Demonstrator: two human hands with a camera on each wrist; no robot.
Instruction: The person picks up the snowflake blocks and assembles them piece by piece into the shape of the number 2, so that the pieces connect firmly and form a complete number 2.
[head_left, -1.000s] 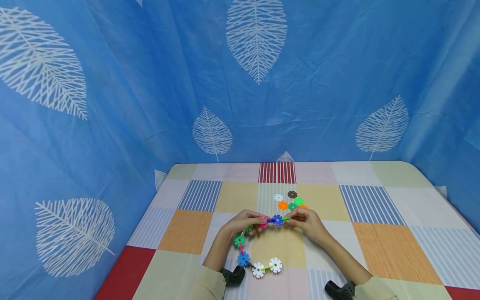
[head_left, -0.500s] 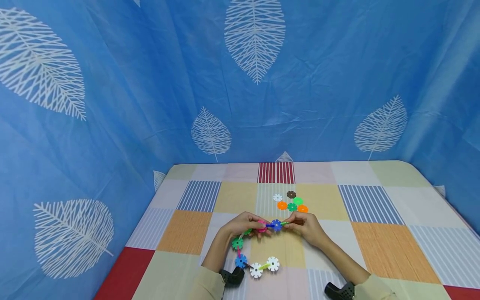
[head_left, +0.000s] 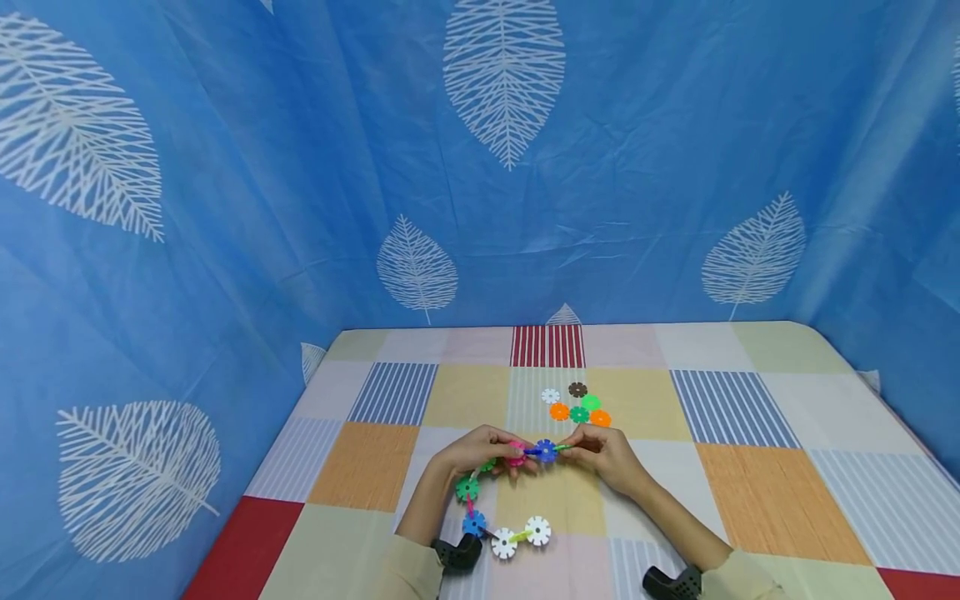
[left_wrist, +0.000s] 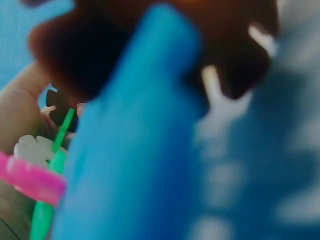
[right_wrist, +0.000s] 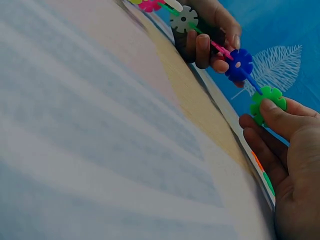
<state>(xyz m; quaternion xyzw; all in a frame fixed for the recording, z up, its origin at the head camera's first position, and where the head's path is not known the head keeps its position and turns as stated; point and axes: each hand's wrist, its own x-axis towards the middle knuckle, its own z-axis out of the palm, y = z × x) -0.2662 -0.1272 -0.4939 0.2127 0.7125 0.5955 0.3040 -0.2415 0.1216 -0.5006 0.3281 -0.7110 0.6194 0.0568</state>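
Observation:
A chain of notched plastic discs hangs between both hands and curves down to the left. My left hand point(head_left: 480, 450) pinches the chain at a pink disc point(head_left: 516, 454). My right hand point(head_left: 609, 457) grips a bright green disc point(right_wrist: 272, 95) between thumb and fingers at the chain's right end. The green disc touches a blue disc seen edge-on, which joins a dark blue disc point(right_wrist: 239, 65). Below the left hand the chain runs through a green disc point(head_left: 467, 488), a lighter blue disc point(head_left: 474, 523) and two white discs. Close, blurred discs fill most of the left wrist view.
Loose discs lie on the table beyond the hands: a brown disc point(head_left: 577, 389), a white disc point(head_left: 551, 396), two orange and two green ones. A patchwork cloth point(head_left: 738, 483) covers the table. Blue leaf-print curtains point(head_left: 630, 167) rise behind and at the sides.
Both hands have come slightly lower and nearer to the body with the chain between them. The whole head view has shifted a little. Both hands keep their grip.

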